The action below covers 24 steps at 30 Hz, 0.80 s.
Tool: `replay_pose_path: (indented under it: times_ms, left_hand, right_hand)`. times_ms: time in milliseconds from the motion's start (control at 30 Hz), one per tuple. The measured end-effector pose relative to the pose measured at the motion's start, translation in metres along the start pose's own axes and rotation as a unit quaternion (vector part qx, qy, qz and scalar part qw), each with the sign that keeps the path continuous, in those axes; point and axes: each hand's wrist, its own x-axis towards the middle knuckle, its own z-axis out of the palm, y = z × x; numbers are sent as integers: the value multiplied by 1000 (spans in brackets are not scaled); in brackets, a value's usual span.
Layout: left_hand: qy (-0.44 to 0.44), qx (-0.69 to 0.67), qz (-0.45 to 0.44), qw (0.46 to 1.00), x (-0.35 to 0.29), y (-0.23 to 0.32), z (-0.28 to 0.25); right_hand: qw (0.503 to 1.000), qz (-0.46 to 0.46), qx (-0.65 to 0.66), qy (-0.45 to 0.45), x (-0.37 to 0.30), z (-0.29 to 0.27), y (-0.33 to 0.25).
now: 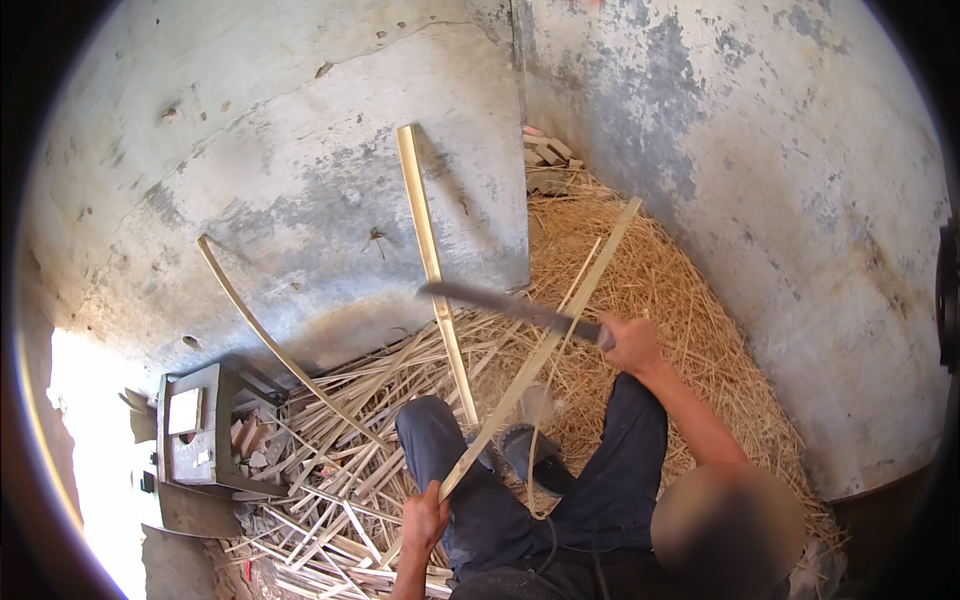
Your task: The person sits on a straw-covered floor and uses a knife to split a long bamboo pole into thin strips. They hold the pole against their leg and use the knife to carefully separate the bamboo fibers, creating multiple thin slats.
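My left hand (425, 518), low in front of my left knee, is closed round the near end of a long, flat bamboo strip (520, 380). The strip slants up and away to the right over my lap. In my right hand (632, 345), above my right knee, is the handle of a long-bladed knife (500, 303). Its dark blade points left and crosses the strip near my right hand. A thin sliver (538, 440) hangs beside the strip, curving down between my legs; whether it is still joined cannot be made out.
A wide split bamboo piece (420, 210) leans on the left wall, with a thinner curved strip (255, 325) farther left. Cut strips (340, 500) lie heaped around my left side. Shavings (690, 320) cover the floor toward the right wall. A wooden stool-like box (190, 430) lies at left.
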Motion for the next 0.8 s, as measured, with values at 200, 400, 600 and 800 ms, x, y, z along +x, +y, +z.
replay_pose_path:
  times_ms: [200, 400, 600, 800]
  left_hand:
    - [0, 5, 6, 1000, -4, -4, -2]
    - [-71, 5, -74, 995, -35, -30, -48]
    - [-56, 12, -62, 996, -29, -45, -36]
    - [-51, 25, -48, 997, -29, -60, -29]
  right_hand:
    - [994, -97, -58, 0, -7, 7, 5]
    - [992, 82, -100, 5, 19, -25, 87]
    - [987, 153, 31, -40, 26, -5, 60]
    - [989, 142, 39, 32, 17, 5, 48]
